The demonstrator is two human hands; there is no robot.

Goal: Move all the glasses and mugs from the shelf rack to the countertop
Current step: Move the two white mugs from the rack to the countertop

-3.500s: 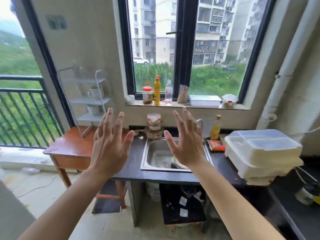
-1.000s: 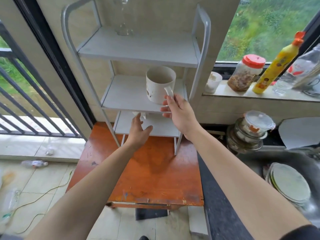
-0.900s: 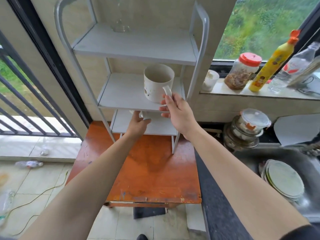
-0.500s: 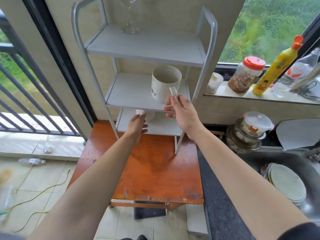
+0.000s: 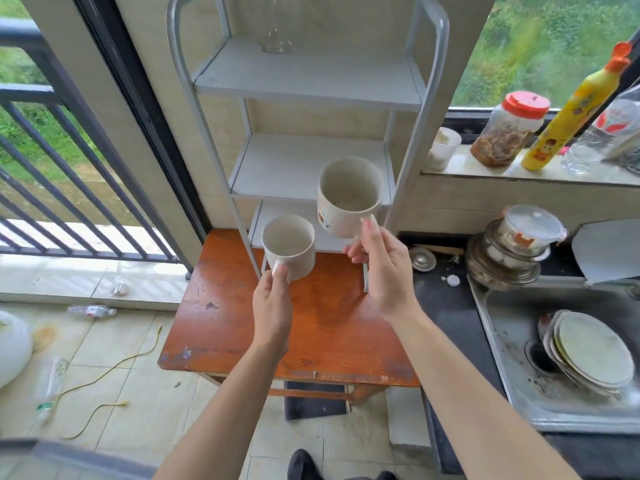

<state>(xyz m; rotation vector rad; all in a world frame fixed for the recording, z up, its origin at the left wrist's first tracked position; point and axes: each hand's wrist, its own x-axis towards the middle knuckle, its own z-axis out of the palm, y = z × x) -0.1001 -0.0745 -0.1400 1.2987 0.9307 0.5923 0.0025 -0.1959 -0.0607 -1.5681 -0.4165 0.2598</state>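
As both hands are full, the carry is under way:
Right hand (image 5: 382, 271): pinching the handle of the larger printed mug (image 5: 348, 197); mug lifted clear of the middle shelf, tipped a little toward the camera
Left hand (image 5: 272, 308): thumb and fingers closed on the handle of the plain mug (image 5: 289, 247); mug held in the air in front of the lowest shelf, above the orange table (image 5: 325, 330)
Done: both mugs are off the shelf rack (image 5: 429, 109); neither is set down yet
Left: a clear glass (image 5: 275, 36) stands at the back of the top shelf; both mugs have yet to reach the dark countertop (image 5: 446, 317)
Around: sink (image 5: 505, 368) with stacked plates; lidded containers (image 5: 516, 244) piled by its far corner; jar, yellow bottle on the sill
In the way: free counter looks narrow, a strip between table and sink; a small lid and bits lie on it
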